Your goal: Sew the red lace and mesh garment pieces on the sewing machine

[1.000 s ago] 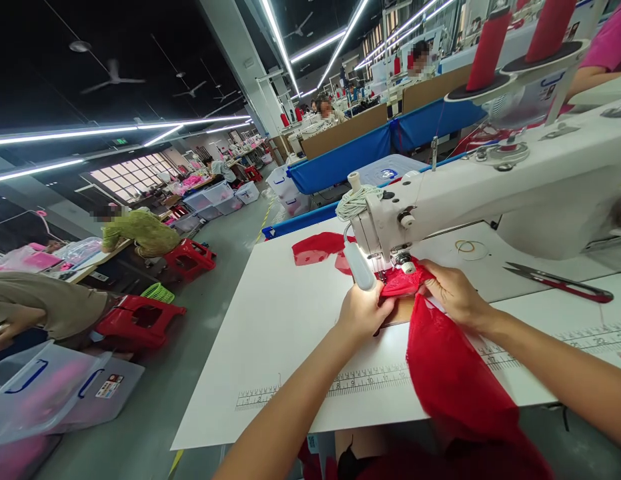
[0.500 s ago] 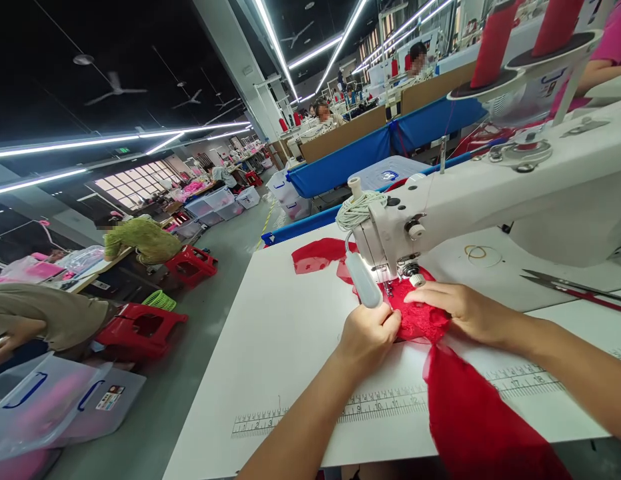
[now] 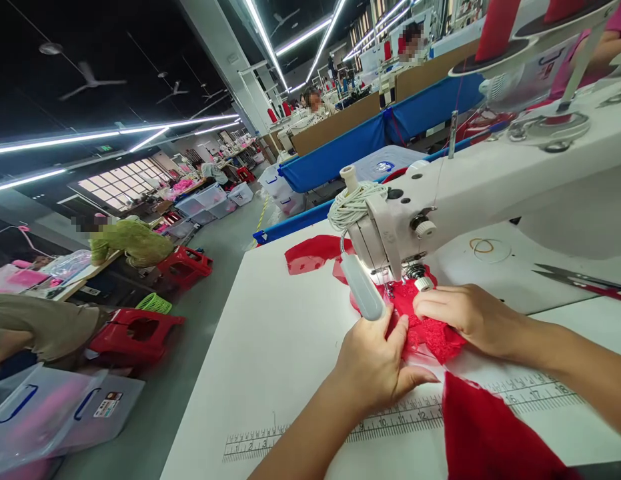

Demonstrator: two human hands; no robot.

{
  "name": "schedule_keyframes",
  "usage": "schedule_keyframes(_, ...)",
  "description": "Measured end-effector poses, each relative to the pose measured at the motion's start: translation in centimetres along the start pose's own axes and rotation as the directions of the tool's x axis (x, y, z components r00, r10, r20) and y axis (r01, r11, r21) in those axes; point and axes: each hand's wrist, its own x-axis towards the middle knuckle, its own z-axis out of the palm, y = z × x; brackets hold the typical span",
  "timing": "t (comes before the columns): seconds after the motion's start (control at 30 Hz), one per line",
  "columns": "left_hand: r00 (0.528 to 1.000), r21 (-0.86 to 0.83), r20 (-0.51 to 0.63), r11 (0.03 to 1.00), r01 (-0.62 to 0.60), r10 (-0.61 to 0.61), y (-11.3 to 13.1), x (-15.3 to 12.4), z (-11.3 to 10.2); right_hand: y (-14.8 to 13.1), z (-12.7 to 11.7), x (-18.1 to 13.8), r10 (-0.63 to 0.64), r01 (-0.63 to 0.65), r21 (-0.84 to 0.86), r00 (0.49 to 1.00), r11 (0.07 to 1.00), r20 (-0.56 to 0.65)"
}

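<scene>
Red lace fabric (image 3: pixel 433 337) lies bunched under the needle area of a white sewing machine (image 3: pixel 385 233). At its left edge is my left hand (image 3: pixel 373 360), the thumb stretched away and the fingertips resting on the fabric beside the presser foot (image 3: pixel 389 289). My right hand (image 3: pixel 465 317) has its fingers curled on the lace, right of the needle; its fingertips are partly hidden. A plain red cloth piece (image 3: pixel 490 430) trails from the lace towards the table's front edge. A grey lamp (image 3: pixel 364 293) on a bent neck hangs just above my left fingers.
Scissors (image 3: pixel 585 281) lie on the right of the white table (image 3: pixel 270 347), near a thin ring-shaped band (image 3: pixel 481 246). Another red piece (image 3: pixel 313 253) lies behind the lamp. A printed ruler (image 3: pixel 390 423) runs along the front. Red stools (image 3: pixel 135 337) and plastic boxes (image 3: pixel 110 407) stand left.
My left hand has loosened from a pinch, its thumb now spread out. My right hand and the lace have shifted slightly right. The whole view has turned a little.
</scene>
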Motion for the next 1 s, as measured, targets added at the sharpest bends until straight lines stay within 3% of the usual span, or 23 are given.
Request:
schedule_keyframes(0.23, 0.999, 0.014, -0.004, 0.999, 0.032, -0.032, 0.17, -0.53, 0.53, 0.33, 1.04, -0.60, 0.006, -0.013, -0.104, 0.998, 0.995, -0.065)
schedule_keyframes(0.7, 1.000, 0.023, 0.006, 0.999, 0.024, -0.024, -0.19, -0.22, -0.03, -0.16, 0.72, -0.47, -0.006, -0.004, -0.140, 0.998, 0.990, -0.068)
schedule_keyframes(1.0, 1.000, 0.052, 0.011, 0.998, 0.025, -0.026, -0.60, -0.52, -0.01, -0.29, 0.75, -0.21, -0.047, 0.019, -0.204, 0.990, 0.979, -0.132)
